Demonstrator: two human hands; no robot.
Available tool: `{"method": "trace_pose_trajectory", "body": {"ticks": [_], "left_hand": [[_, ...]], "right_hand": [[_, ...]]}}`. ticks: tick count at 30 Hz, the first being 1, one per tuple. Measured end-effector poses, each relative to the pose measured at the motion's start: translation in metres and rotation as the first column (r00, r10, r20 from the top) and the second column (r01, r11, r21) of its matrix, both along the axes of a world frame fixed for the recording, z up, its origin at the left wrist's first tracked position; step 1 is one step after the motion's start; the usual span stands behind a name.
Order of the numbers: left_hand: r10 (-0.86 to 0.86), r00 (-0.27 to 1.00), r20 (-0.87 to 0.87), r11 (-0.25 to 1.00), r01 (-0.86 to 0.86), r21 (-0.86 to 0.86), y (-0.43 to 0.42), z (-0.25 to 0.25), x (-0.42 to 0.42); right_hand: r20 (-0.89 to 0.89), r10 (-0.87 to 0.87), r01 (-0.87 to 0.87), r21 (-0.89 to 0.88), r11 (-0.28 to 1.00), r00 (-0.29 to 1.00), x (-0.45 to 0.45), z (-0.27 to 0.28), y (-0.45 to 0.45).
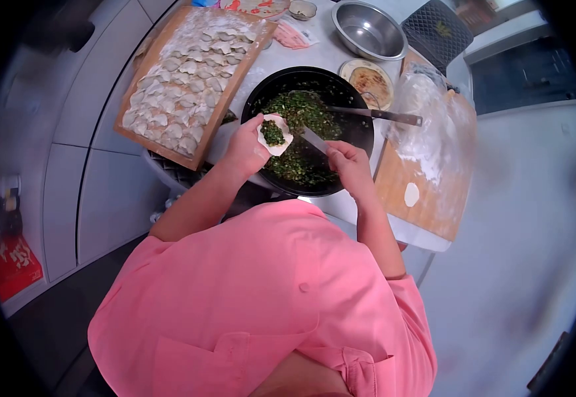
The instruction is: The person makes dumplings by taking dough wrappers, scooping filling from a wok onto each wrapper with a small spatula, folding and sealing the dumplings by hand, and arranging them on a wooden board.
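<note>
My left hand (249, 147) holds a round dough wrapper (279, 149) with a mound of green filling (273, 133) on it, over the left edge of a black pan. In my right hand (347, 161) is a flat metal utensil (314, 140), its blade pointing left above the pan, close to the wrapper. Chopped green filling (301, 165) lies inside the black pan (363, 137). A spatula with a dark handle (387, 116) rests across the pan's right rim.
At the left, a floured board (202, 149) bears rows of dumplings (185, 99). Behind the pan stand a steel bowl (370, 30) and a plate with a browned flatbread (370, 83). On the right, a wooden board (447, 208) carries plastic film (427, 99), flour and one wrapper (411, 194).
</note>
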State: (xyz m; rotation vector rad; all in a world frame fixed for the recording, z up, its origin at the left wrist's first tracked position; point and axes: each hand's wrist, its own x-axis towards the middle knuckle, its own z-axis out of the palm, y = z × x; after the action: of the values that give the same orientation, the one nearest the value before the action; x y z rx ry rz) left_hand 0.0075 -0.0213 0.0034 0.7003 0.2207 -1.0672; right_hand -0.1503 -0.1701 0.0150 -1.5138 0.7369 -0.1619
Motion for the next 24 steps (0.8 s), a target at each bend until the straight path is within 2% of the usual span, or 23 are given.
{"method": "trace_pose_trajectory", "body": {"ticks": [2, 6, 8, 11, 14, 15, 17, 18, 19, 20, 21, 22, 23, 24], "left_hand": [[-0.117, 0.918, 0.378, 0.993, 0.11, 0.039, 0.003, -0.002, -0.005], [-0.146, 0.895, 0.422, 0.989, 0.12, 0.087, 0.0, 0.014, -0.011], [-0.139, 0.883, 0.448, 0.99, 0.119, 0.074, 0.001, 0.003, -0.01], [-0.132, 0.87, 0.475, 0.991, 0.117, 0.062, 0.003, -0.016, -0.005], [-0.129, 0.894, 0.43, 0.991, 0.103, 0.085, 0.005, -0.024, -0.001], [-0.106, 0.885, 0.454, 0.991, 0.054, 0.125, 0.005, -0.021, -0.001], [-0.083, 0.873, 0.48, 0.987, 0.004, 0.163, 0.007, -0.019, 0.0], [-0.027, 0.897, 0.441, 0.996, -0.011, 0.084, 0.008, -0.02, 0.002], [-0.001, 0.908, 0.419, 0.999, -0.02, 0.044, 0.007, -0.018, 0.002], [0.025, 0.918, 0.397, 1.0, -0.029, 0.004, 0.007, -0.016, 0.003], [0.072, 0.992, 0.103, 0.996, -0.067, -0.051, 0.005, -0.006, 0.003], [0.098, 0.974, -0.202, 0.989, -0.119, -0.092, 0.003, 0.001, 0.003], [0.097, 0.975, -0.202, 0.989, -0.117, -0.092, 0.002, 0.005, 0.001], [0.047, 0.988, -0.146, 0.993, -0.062, -0.099, 0.002, 0.008, -0.002]], "right_hand": [[0.02, -0.001, 0.002, -0.014, 1.0, 1.0, 0.0, 0.006, 0.005], [0.017, 0.016, -0.015, -0.062, 0.998, 1.0, -0.002, 0.006, 0.008], [0.005, -0.033, 0.032, 0.105, 0.994, 0.999, -0.004, 0.002, 0.004], [0.007, -0.045, 0.044, 0.143, 0.989, 0.999, -0.008, -0.005, 0.0], [-0.01, -0.081, 0.081, 0.17, 0.982, 0.997, -0.009, -0.009, -0.002], [-0.008, -0.081, 0.081, 0.169, 0.982, 0.997, -0.01, -0.015, -0.004], [-0.009, -0.086, 0.086, 0.055, 0.995, 0.996, -0.012, -0.034, -0.011], [-0.007, -0.086, 0.087, 0.053, 0.995, 0.996, -0.013, -0.044, -0.014], [-0.11, -0.029, -0.003, -0.278, 0.961, 0.994, -0.014, -0.053, -0.016], [-0.225, -0.009, -0.124, -0.566, 0.815, 0.974, -0.015, -0.06, -0.018], [-0.225, -0.01, -0.122, -0.566, 0.815, 0.974, -0.012, -0.057, -0.015], [-0.383, 0.016, -0.283, -0.655, 0.701, 0.924, -0.008, -0.054, -0.009], [-0.532, 0.013, -0.445, -0.696, 0.563, 0.847, -0.004, -0.05, -0.004], [-0.531, 0.012, -0.445, -0.696, 0.564, 0.847, -0.002, -0.046, 0.0]]}}
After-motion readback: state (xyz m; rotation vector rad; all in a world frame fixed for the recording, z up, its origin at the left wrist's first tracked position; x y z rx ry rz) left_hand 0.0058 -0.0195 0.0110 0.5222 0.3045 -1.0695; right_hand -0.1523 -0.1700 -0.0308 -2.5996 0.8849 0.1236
